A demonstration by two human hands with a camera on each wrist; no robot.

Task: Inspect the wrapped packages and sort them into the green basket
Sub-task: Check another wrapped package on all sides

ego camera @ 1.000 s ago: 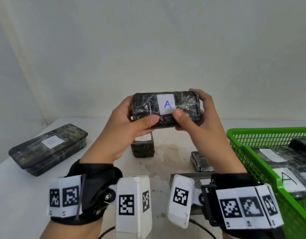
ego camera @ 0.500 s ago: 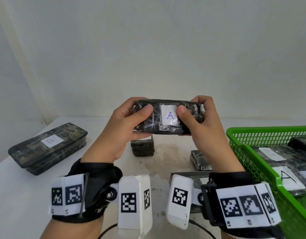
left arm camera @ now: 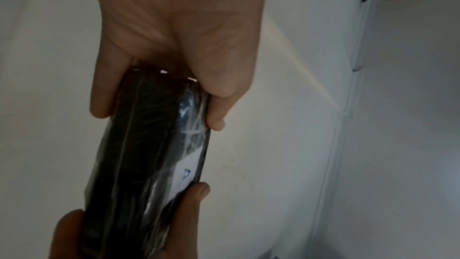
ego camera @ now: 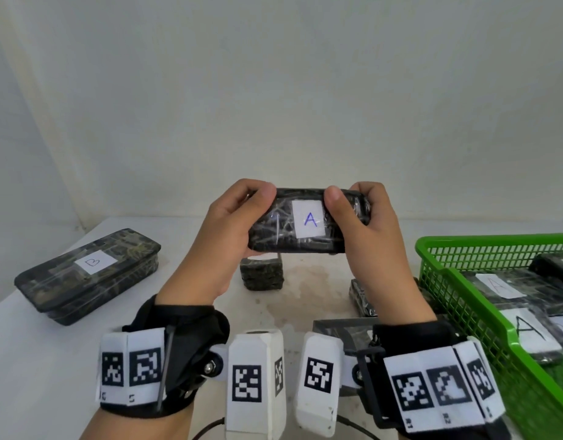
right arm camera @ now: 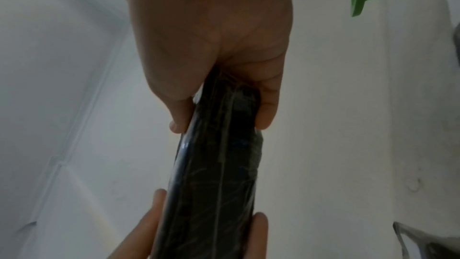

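Observation:
A dark wrapped package (ego camera: 280,230) with a white label marked "A" is held in the air above the white table. My left hand (ego camera: 239,223) grips its left end and my right hand (ego camera: 366,223) grips its right end, thumbs on the labelled face. Both wrist views show the package (left arm camera: 147,155) (right arm camera: 219,164) edge-on, pinched between thumb and fingers. The green basket (ego camera: 458,281) stands at the right with several wrapped packages inside, two of them showing "A" labels (ego camera: 527,328).
A long wrapped package labelled "B" (ego camera: 90,274) lies at the table's left. A small wrapped package (ego camera: 262,274) stands under the held one, another (ego camera: 361,296) lies by the basket, and a grey flat item (ego camera: 343,331) sits behind my right wrist.
Both hands have tilted the package and lowered it slightly. My thumbs slid from its lower front edge up to the top of the labelled face.

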